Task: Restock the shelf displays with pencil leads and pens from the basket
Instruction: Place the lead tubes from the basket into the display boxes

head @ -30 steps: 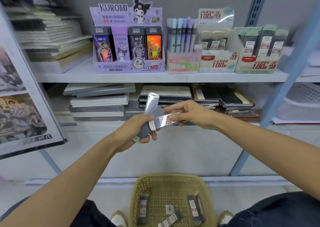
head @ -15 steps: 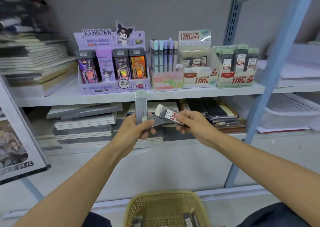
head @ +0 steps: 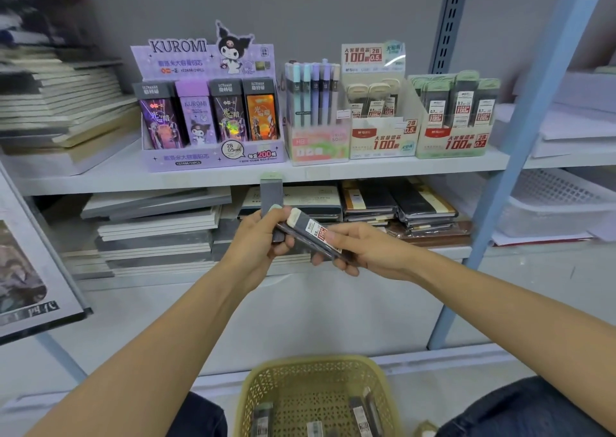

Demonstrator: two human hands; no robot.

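Head view: right hand (head: 363,253) pinches a cream-capped lead case (head: 308,228) at its lower end, thumb on the red-white label, fingers curled beneath. The long axis runs diagonally, cap up-left toward the left hand (head: 256,236), base down-right into the palm. The left hand grips a green-capped lead case (head: 271,193) upright (maybe a second dark case under it, hard to tell). The two cases touch or nearly touch below the shelf board's (head: 100,178) front edge. The target looks like the 0.5 display box (head: 380,140), which holds cream-capped cases and sits up and right of the grip, right of the board's middle. The right hand is nearer. The case probably needs turning cap-up before it goes in. The 0.7 display box (head: 456,140) with green caps stands just beside, nearer the board's right end. More cases lie in the basket (head: 313,361) below.
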